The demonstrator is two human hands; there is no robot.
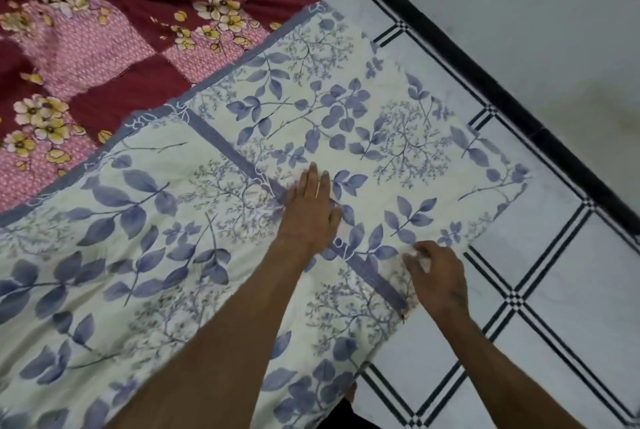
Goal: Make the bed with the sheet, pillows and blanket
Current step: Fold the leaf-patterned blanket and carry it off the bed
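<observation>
While the head view looks down, we see the left hand (311, 207) flat, fingers straight, pressing the cream blanket (166, 255) with blue leaves near its folded blue band. The right hand (436, 276) has curled fingers pinching the blanket's edge beside the tiled floor (554, 290). A maroon floral sheet (104, 47) lies beyond, partly under the blanket.

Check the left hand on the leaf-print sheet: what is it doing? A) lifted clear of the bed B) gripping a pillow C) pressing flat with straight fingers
C: the left hand lies palm-down with straight fingers on the leaf-print sheet.
</observation>
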